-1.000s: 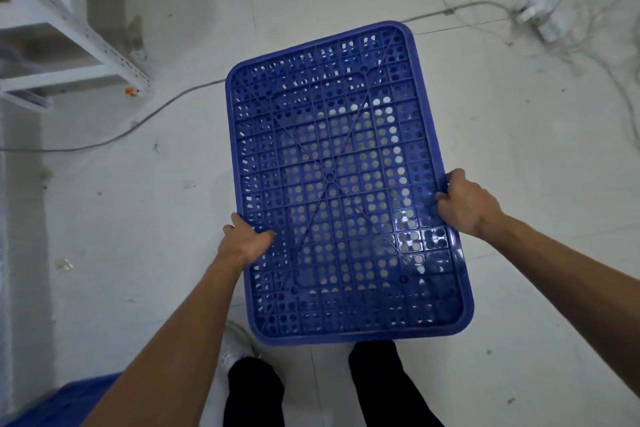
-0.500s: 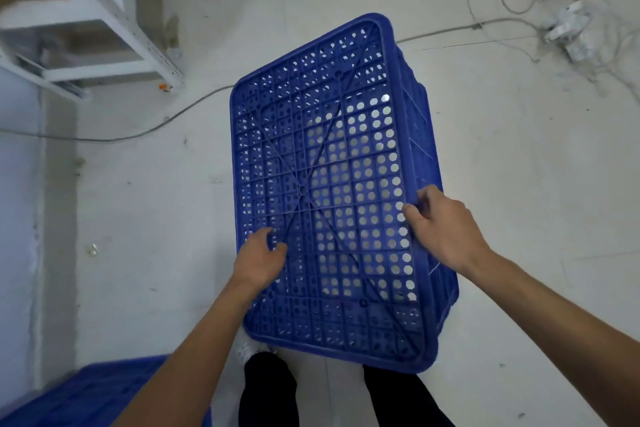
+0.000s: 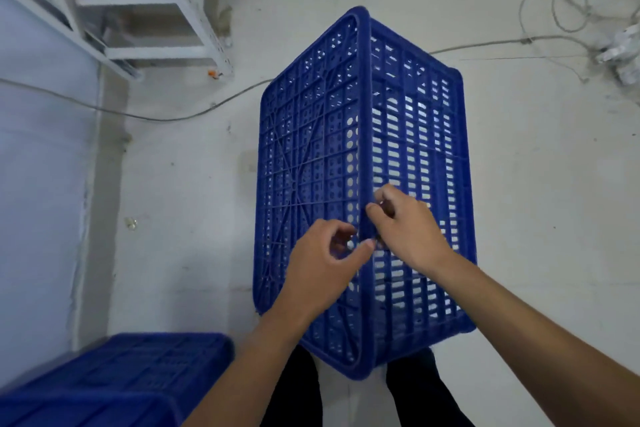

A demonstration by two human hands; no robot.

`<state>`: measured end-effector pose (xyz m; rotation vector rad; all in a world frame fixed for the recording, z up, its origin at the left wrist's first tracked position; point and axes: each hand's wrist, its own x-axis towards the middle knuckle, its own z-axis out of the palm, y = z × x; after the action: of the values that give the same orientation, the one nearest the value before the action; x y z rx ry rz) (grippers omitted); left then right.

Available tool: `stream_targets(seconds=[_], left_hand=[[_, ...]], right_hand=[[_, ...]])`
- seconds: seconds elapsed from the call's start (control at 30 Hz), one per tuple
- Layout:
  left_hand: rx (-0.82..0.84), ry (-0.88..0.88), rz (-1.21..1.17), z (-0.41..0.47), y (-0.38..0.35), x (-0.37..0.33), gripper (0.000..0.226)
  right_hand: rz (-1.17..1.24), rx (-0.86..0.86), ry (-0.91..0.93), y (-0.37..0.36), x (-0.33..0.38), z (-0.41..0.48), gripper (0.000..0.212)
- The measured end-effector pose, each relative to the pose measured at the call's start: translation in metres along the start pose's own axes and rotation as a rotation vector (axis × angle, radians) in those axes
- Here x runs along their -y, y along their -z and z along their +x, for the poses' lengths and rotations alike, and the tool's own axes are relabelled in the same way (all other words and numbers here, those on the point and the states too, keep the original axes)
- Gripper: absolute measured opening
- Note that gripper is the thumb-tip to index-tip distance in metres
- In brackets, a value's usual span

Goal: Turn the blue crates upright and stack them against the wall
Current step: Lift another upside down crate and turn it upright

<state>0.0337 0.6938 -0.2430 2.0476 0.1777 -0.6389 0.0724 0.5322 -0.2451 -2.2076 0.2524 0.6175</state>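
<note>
A blue perforated crate (image 3: 408, 135) is tilted on its side in front of me, its holed bottom panel facing left and a slotted long wall facing up and right. Both hands meet at the raised edge between those two faces. My left hand (image 3: 322, 267) curls its fingers on the bottom panel beside that edge. My right hand (image 3: 405, 229) grips the same edge from the slotted side. A second blue crate (image 3: 114, 378) lies at the lower left by the wall (image 3: 38, 184).
A white metal shelf frame (image 3: 145, 10) stands at the upper left. A thin cable (image 3: 145, 116) runs across the pale floor behind the crate. Tangled cords and a power strip (image 3: 620, 52) lie at the upper right. My dark-trousered legs (image 3: 298, 392) are below the crate.
The crate has rolled from bottom-up to lying on its side, its slotted wall now showing. Both hands slid from the crate's outer sides to the upper edge. The view shifted left, revealing more of the second crate.
</note>
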Motion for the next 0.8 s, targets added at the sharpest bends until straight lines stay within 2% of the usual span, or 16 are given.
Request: stream_targets(seconds=[0.1,0.2,0.3,0.37,0.5,0.6,0.7,0.73,0.8], left_hand=[[-0.114,0.019,0.147,-0.004,0.006,0.014,0.041],[-0.199,0.056,0.283,0.001,0.021,0.034,0.041],[-0.184,0.137,0.282,0.008,0.047,0.056,0.041],[-0.158,0.183,0.309,0.012,0.067,0.072,0.042],[-0.111,0.243,0.343,0.019,0.101,0.099,0.045],[-0.106,0.26,0.356,0.023,0.117,0.112,0.044],[-0.073,0.255,0.412,0.027,0.13,0.122,0.044],[-0.058,0.263,0.424,0.029,0.134,0.124,0.045],[-0.032,0.289,0.427,0.033,0.142,0.128,0.047]], right_hand=[[-0.036,0.016,0.02,-0.029,0.027,0.007,0.022],[-0.069,0.059,0.03,-0.057,0.053,0.018,0.022],[-0.074,0.158,0.048,-0.078,0.073,0.03,0.021],[-0.046,0.166,0.024,-0.084,0.076,0.035,0.025],[0.055,-0.028,-0.111,-0.078,0.051,0.034,0.046],[0.128,-0.331,-0.2,-0.065,0.016,0.028,0.059],[0.058,-0.57,-0.27,-0.049,-0.02,0.022,0.061],[0.044,-0.588,-0.301,-0.046,-0.03,0.02,0.062],[0.116,-0.476,-0.392,-0.045,-0.048,0.019,0.066]])
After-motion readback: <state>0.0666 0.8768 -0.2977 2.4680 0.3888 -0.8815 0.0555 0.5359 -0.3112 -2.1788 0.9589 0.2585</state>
